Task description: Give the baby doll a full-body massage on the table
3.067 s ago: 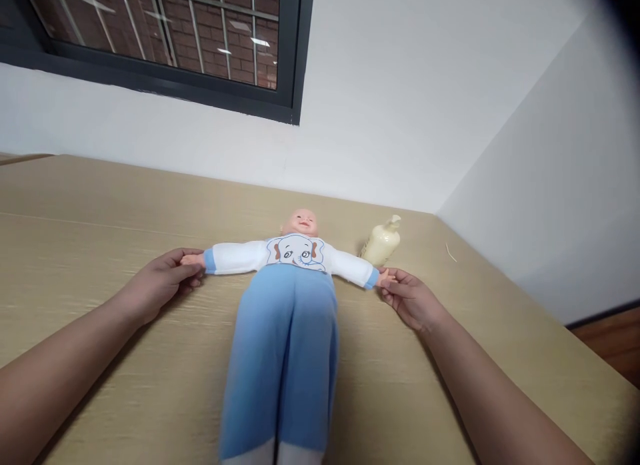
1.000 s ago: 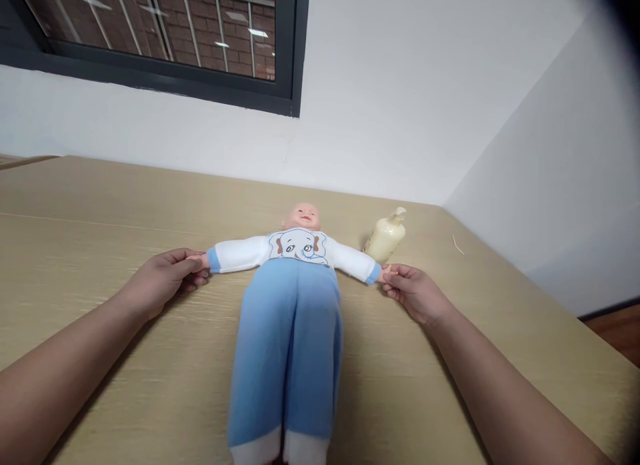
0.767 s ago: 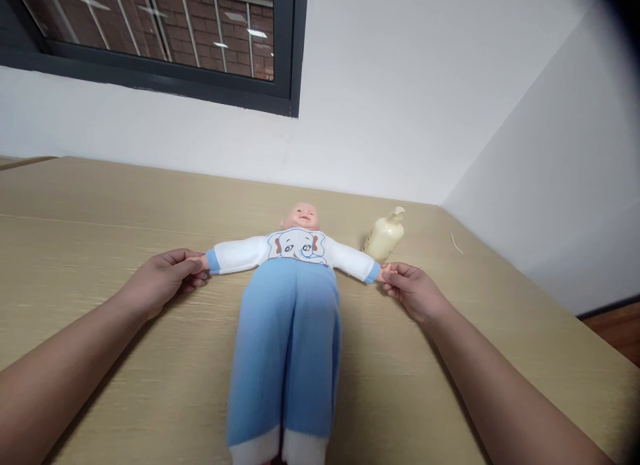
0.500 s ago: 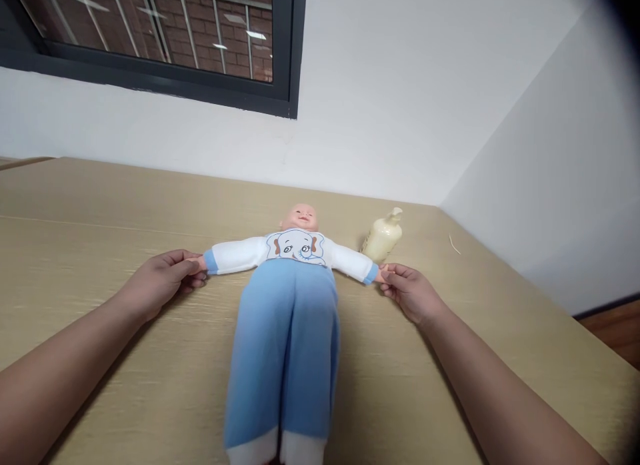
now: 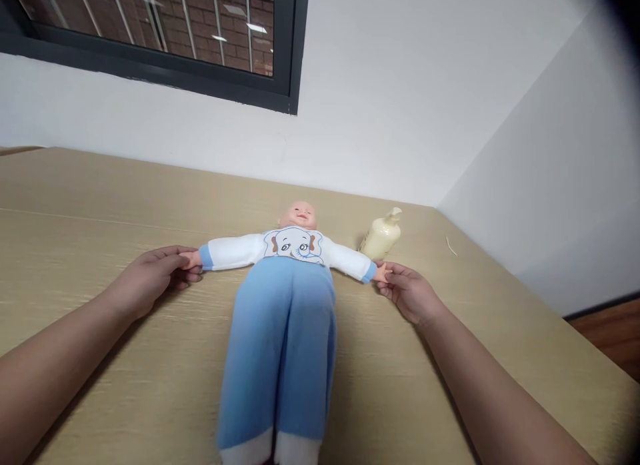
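Note:
A baby doll (image 5: 295, 251) lies on its back on the table, head away from me and both arms stretched out sideways. It wears a white top with an elephant print and blue trousers (image 5: 285, 345) with white cuffs. My left hand (image 5: 155, 278) pinches the doll's hand on the left side, just past the blue sleeve cuff. On the other side, my right hand (image 5: 407, 288) grips the doll's other hand between thumb and fingers. A cream pump bottle (image 5: 381, 237) stands close behind the sleeve on the right.
The wooden table (image 5: 120, 371) reaches back to a white wall (image 5: 380, 98). A dark-framed window (image 5: 200, 81) with bars outside is at the upper left. A thin pale strand (image 5: 451, 245) lies right of the bottle.
My left hand has shifted slightly left and up along with the doll's hand, and more of that doll hand shows. The view has moved a little.

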### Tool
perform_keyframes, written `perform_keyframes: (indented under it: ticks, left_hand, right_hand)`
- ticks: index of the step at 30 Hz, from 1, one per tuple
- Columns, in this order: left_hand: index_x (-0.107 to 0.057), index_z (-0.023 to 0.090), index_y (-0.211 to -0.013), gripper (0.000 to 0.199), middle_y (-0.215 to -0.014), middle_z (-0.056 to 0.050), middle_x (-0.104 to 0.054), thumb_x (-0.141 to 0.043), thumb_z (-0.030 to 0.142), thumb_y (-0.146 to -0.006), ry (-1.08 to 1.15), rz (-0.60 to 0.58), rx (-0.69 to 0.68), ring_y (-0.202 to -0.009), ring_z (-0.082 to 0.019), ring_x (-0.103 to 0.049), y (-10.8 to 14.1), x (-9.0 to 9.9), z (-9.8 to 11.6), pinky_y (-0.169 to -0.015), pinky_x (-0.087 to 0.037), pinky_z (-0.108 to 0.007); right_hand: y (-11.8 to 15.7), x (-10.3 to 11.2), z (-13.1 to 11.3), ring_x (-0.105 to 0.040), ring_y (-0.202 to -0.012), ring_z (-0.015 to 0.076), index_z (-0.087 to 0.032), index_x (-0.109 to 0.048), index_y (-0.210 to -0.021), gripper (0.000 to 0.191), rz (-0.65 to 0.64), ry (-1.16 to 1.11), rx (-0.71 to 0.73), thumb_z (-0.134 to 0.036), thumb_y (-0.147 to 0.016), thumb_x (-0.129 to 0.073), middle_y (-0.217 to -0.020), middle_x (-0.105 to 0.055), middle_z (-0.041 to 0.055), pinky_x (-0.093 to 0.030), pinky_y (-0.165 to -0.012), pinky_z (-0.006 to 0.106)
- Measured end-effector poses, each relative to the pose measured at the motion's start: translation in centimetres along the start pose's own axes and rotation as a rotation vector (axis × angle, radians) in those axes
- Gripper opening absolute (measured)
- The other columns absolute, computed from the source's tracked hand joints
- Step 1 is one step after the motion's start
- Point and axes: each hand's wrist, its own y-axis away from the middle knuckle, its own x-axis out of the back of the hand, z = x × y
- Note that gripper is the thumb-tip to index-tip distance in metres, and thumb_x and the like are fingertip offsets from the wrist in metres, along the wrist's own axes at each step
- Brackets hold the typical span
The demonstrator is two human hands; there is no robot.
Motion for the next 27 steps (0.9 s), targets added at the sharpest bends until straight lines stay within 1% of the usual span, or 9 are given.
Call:
perform_keyframes:
  ticks: [3, 7, 10, 17, 22, 25, 27]
  left_hand:
    - [-0.075, 0.015, -0.101, 0.043, -0.078, -0.006, -0.069, -0.078, 0.039, -0.066, 0.051, -0.052, 0.032, -0.069, -0.016, -0.059, 0.05, 0.21, 0.02, -0.053, -0.046, -0.018]
    - [-0.076, 0.015, -0.097, 0.046, -0.079, -0.007, -0.069, -0.085, 0.045, -0.063, 0.048, -0.051, 0.036, -0.069, -0.015, -0.059, 0.22, 0.28, 0.15, -0.054, -0.047, -0.017]
    - [-0.075, 0.015, -0.091, 0.046, -0.076, -0.006, -0.068, -0.087, 0.049, -0.062, 0.035, -0.046, 0.015, -0.068, -0.014, -0.058, 0.32, 0.16, 0.20, -0.053, -0.047, -0.017]
    - [-0.071, 0.015, -0.085, 0.048, -0.073, -0.004, -0.067, -0.087, 0.055, -0.063, 0.020, -0.064, -0.005, -0.066, -0.013, -0.055, -0.07, 0.27, -0.43, -0.054, -0.045, -0.016]
    - [-0.066, 0.016, -0.078, 0.050, -0.068, -0.002, -0.063, -0.084, 0.061, -0.067, 0.039, -0.069, -0.014, -0.063, -0.012, -0.053, -0.17, 0.22, -0.61, -0.052, -0.042, -0.015]
    - [-0.065, 0.016, -0.077, 0.051, -0.067, -0.001, -0.061, -0.082, 0.063, -0.068, 0.042, -0.074, 0.002, -0.061, -0.011, -0.051, -0.21, 0.14, -0.63, -0.050, -0.040, -0.014]
    - [-0.066, 0.016, -0.079, 0.051, -0.069, -0.002, -0.062, -0.081, 0.063, -0.068, 0.046, -0.073, 0.006, -0.063, -0.012, -0.051, -0.28, 0.19, -0.71, -0.050, -0.041, -0.014]
  right_hand:
    - [-0.04, 0.19, 0.07, -0.057, -0.064, 0.0136, -0.018, -0.075, -0.096, 0.032, -0.001, -0.005, -0.006, -0.019, -0.065, -0.082, -0.085, -0.069, 0.0052, -0.050, -0.061, 0.030]
    - [-0.01, 0.35, 0.16, -0.059, -0.068, 0.0130, -0.019, -0.074, -0.098, 0.036, -0.019, 0.000, 0.009, -0.019, -0.063, -0.085, -0.088, -0.070, 0.0045, -0.050, -0.064, 0.028]
    - [0.12, 0.11, 0.11, -0.058, -0.068, 0.0121, -0.019, -0.073, -0.097, 0.039, -0.026, 0.022, 0.024, -0.023, -0.062, -0.089, -0.086, -0.069, 0.0031, -0.048, -0.063, 0.027]
    - [0.23, -0.49, 0.04, -0.052, -0.062, 0.0094, -0.018, -0.067, -0.082, 0.036, -0.011, 0.082, 0.028, -0.034, -0.064, -0.094, -0.073, -0.063, -0.0005, -0.038, -0.056, 0.023]
    - [0.17, -0.46, 0.21, -0.049, -0.058, 0.0088, -0.018, -0.065, -0.079, 0.038, 0.007, 0.081, 0.041, -0.042, -0.066, -0.092, -0.068, -0.062, -0.0006, -0.033, -0.054, 0.022]
    - [0.05, -0.31, 0.36, -0.047, -0.057, 0.0093, -0.018, -0.064, -0.078, 0.039, 0.029, 0.092, 0.040, -0.046, -0.069, -0.090, -0.064, -0.060, -0.0007, -0.031, -0.052, 0.023]
    - [-0.08, -0.19, 0.47, -0.045, -0.055, 0.0093, -0.019, -0.065, -0.078, 0.038, 0.042, 0.093, 0.041, -0.048, -0.070, -0.088, -0.062, -0.058, -0.0010, -0.030, -0.051, 0.023]
